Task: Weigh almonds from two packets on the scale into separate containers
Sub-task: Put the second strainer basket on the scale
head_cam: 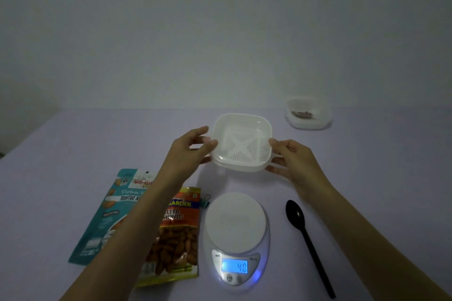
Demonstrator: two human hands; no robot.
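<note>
Two hands on empty container (241,142); scale (236,225) not zeroed

Left hand (195,146) and right hand (291,156) pinch opposite rims of the empty container, held just beyond the scale. Second container (324,121), w/ almonds (303,114), sits farther beyond, to the right. Teal packet (107,215) and orange packet (176,232) lie left of scale, spoon (308,239) right. Risk: display (234,266) reads 40 w/ plate bare; no tare = wrong wt.
</note>
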